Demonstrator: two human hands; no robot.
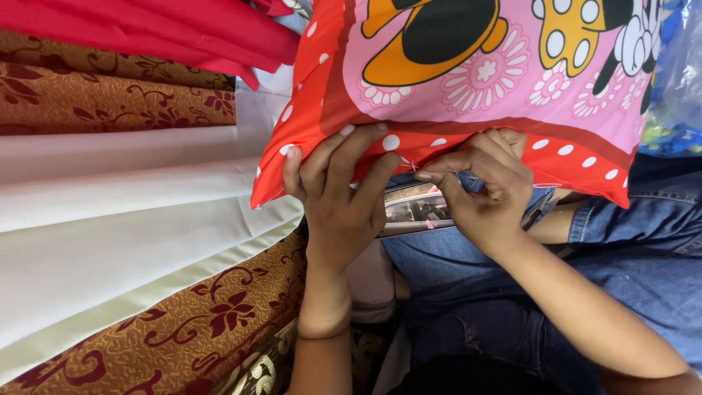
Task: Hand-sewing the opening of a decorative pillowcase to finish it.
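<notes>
Left hand (338, 192) gripping pillow (468, 88) edge, steadying it; right hand (479, 186) beside it pinching seam closed, seemingly for stitching

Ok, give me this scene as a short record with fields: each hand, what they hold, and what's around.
left hand: grips the red dotted edge of the pillow, fingers on top
right hand: fingertips pinched at the same edge, beside the left hand
pillow: pink cartoon print, red border with white dots, above the lap
jeans: blue, under the hands
fabrics: cream, red and maroon-gold patterned folds on the left
needle or thread: too small to tell
</notes>
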